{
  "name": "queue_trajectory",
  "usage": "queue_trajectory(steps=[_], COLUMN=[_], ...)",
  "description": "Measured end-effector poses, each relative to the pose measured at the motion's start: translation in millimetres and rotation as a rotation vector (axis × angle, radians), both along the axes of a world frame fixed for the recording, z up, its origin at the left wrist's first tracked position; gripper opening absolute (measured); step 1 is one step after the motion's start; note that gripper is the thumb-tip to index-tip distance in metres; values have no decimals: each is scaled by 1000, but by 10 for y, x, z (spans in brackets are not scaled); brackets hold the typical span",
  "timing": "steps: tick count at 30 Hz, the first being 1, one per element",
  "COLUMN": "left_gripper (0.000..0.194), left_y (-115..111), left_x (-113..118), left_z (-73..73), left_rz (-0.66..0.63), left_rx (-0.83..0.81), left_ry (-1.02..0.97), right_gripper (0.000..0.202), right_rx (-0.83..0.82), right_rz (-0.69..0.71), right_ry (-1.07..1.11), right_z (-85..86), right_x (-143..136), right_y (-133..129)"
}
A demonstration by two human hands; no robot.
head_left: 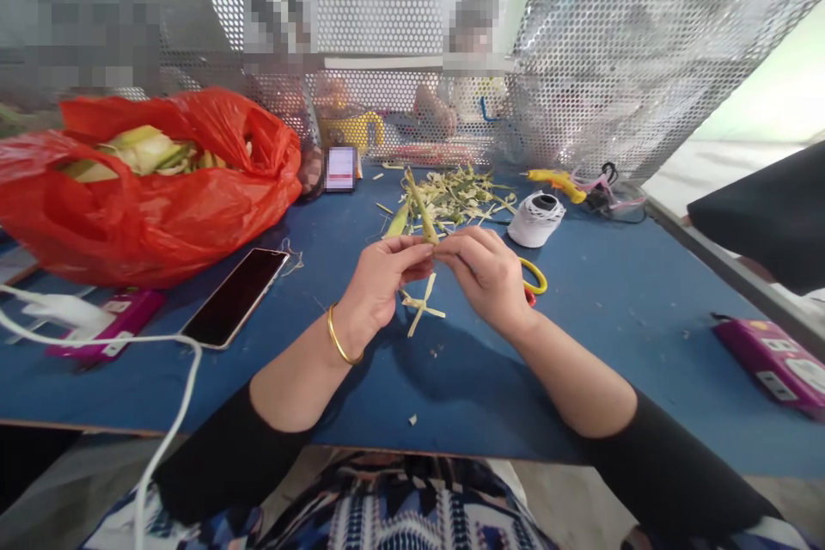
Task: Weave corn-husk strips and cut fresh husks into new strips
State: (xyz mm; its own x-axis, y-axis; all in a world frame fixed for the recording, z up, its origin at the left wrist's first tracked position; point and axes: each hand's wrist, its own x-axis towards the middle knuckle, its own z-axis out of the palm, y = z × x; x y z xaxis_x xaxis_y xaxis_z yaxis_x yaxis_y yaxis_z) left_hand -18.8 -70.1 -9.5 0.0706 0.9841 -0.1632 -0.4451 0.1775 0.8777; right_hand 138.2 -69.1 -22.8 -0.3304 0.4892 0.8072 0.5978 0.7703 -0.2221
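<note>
Between my fingertips, above the blue table [490, 404], a narrow green-yellow husk piece [420, 208] points up and away from me. My left hand [381, 277] pinches its lower end, the wrist wearing a gold bangle. My right hand [486, 275] has its fingers closed at the same end, touching it from the right. Just below my hands lies a small cross of pale husk strips [423, 307]. A pile of husk scraps [457, 196] spreads beyond my fingers. Yellow-handled scissors [534, 275] are partly hidden behind my right hand.
A red bag [193, 223] of husks and a dark phone [237, 296] are at left, with a white cable [186, 395]. Thread spool [536, 219], yellow glue gun [559, 184] and purple box [773, 361] are at right. People sit behind the perforated screen [387, 9].
</note>
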Motion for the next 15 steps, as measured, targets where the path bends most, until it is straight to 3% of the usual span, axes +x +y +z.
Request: queue_trajectory(steps=[4, 8, 15], left_gripper=[19, 12, 1], left_y=[-19, -23, -39], left_x=[21, 54, 110], left_z=[-24, -63, -79], left_rz=[20, 93, 207], left_rx=[52, 175, 248], left_ry=[35, 193, 304], right_gripper=[17, 15, 8], right_rx=[-193, -369, -478], right_rz=[-36, -56, -27], right_ry=[108, 224, 382], right_z=[5, 31, 43], right_x=[-27, -58, -94], right_y=[-13, -46, -78])
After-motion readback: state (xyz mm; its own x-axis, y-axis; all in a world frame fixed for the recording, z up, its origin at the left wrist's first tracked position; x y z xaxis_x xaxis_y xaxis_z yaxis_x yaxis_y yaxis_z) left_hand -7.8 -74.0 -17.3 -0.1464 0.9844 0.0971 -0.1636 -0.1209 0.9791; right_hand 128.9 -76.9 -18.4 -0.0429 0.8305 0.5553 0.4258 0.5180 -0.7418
